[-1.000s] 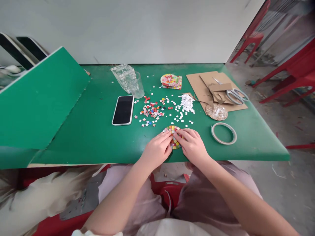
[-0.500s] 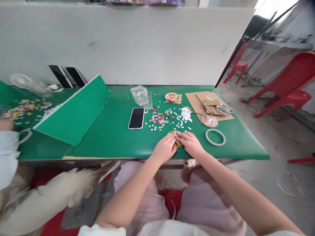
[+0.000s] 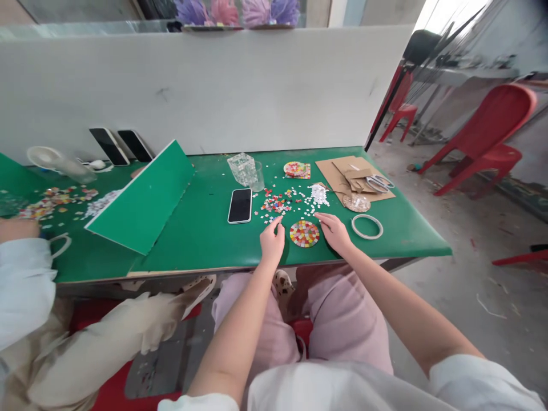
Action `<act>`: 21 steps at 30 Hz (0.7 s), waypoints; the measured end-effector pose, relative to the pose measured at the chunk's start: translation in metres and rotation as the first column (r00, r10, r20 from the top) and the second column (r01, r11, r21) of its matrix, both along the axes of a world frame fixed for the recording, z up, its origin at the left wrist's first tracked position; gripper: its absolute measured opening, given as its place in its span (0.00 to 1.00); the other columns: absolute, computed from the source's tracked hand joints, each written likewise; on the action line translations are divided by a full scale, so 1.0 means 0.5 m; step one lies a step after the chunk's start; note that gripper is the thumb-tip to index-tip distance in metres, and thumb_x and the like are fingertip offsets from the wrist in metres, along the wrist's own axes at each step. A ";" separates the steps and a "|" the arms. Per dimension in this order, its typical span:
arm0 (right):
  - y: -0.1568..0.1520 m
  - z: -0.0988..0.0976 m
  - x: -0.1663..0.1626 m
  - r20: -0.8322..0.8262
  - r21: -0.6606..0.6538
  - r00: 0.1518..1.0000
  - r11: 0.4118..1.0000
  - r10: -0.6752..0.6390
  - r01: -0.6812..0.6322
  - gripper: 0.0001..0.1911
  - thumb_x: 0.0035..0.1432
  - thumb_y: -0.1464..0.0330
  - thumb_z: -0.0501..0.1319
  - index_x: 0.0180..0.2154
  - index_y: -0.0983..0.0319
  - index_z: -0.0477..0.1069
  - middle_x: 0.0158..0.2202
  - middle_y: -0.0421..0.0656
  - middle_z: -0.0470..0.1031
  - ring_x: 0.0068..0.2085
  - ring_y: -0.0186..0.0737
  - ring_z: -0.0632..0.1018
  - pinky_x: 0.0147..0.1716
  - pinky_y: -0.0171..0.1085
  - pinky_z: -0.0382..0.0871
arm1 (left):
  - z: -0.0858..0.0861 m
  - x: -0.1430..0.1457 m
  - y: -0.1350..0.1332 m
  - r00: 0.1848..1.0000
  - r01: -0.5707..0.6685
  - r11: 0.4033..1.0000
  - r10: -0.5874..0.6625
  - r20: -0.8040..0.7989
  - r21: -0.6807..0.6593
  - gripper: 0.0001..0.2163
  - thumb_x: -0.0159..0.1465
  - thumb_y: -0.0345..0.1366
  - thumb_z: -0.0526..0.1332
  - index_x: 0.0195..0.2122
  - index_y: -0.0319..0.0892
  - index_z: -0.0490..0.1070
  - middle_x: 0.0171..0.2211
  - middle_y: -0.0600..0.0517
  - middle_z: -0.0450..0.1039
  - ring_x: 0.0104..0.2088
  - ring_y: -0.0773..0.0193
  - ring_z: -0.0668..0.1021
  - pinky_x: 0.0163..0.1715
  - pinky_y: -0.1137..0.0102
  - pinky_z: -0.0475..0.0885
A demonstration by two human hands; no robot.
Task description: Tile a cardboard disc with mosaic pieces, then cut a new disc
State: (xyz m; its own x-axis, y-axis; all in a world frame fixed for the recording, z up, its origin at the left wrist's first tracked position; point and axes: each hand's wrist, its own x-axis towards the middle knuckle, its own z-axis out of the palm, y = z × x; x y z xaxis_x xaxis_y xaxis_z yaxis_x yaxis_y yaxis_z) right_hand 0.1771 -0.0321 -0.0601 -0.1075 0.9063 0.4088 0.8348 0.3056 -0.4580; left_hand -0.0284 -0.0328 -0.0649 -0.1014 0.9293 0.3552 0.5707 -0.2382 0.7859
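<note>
A round disc covered with red, yellow, orange and white mosaic tiles (image 3: 304, 234) lies flat on the green table between my hands. To its left is my left hand (image 3: 272, 241), fingers stretched forward and thumb apart, holding nothing that I can see. My right hand (image 3: 335, 234) rests on the other side, fingers extended toward the scattered tiles, also without a visible object. Just beyond the disc are loose red and mixed-colour tiles (image 3: 275, 204) and a pile of white tiles (image 3: 319, 194).
A phone (image 3: 240, 206) lies left of the tiles, near a clear cup (image 3: 257, 178). A tape ring (image 3: 367, 226) sits to the right, below cardboard (image 3: 329, 171) with scissors (image 3: 377, 183). A green divider (image 3: 143, 200) separates a neighbouring person's arm (image 3: 25, 262).
My hands have come off the tiled disc and moved apart to either side, leaving it uncovered on the table. The camera view has shifted slightly.
</note>
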 end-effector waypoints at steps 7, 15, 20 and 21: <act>0.065 0.050 -0.099 0.145 -0.057 0.983 0.993 0.109 -0.101 0.28 0.64 0.56 0.43 0.59 0.64 0.59 0.61 0.48 0.58 0.63 0.47 0.54 0.59 0.48 0.50 | -0.001 -0.002 -0.002 0.984 -0.127 0.991 0.120 0.132 0.047 0.17 0.64 0.36 0.47 0.50 0.41 0.68 0.50 0.48 0.71 0.51 0.63 0.72 0.53 0.67 0.66; 0.039 -0.014 -0.151 0.237 -0.140 0.951 0.975 0.200 -0.170 0.35 0.57 0.46 0.47 0.62 0.55 0.50 0.64 0.49 0.49 0.64 0.55 0.49 0.57 0.63 0.36 | 0.003 -0.009 -0.006 0.987 -0.132 0.983 0.120 0.104 0.124 0.20 0.66 0.40 0.43 0.57 0.42 0.59 0.60 0.48 0.59 0.62 0.63 0.56 0.60 0.62 0.56; 0.052 -0.012 -0.151 0.110 -0.126 0.972 0.973 0.209 -0.195 0.35 0.54 0.46 0.52 0.60 0.52 0.54 0.64 0.47 0.51 0.63 0.57 0.50 0.56 0.65 0.35 | -0.001 -0.011 -0.011 0.986 -0.165 0.979 0.160 0.045 0.117 0.21 0.67 0.39 0.40 0.60 0.45 0.53 0.62 0.48 0.54 0.63 0.62 0.53 0.60 0.59 0.55; 0.056 -0.006 -0.147 0.063 -0.115 0.978 0.975 0.200 -0.192 0.34 0.54 0.46 0.52 0.59 0.52 0.56 0.63 0.46 0.53 0.63 0.56 0.52 0.57 0.64 0.38 | -0.001 -0.012 -0.012 0.985 -0.171 0.979 0.169 0.031 0.114 0.21 0.67 0.39 0.39 0.61 0.44 0.52 0.62 0.47 0.54 0.63 0.62 0.53 0.60 0.59 0.56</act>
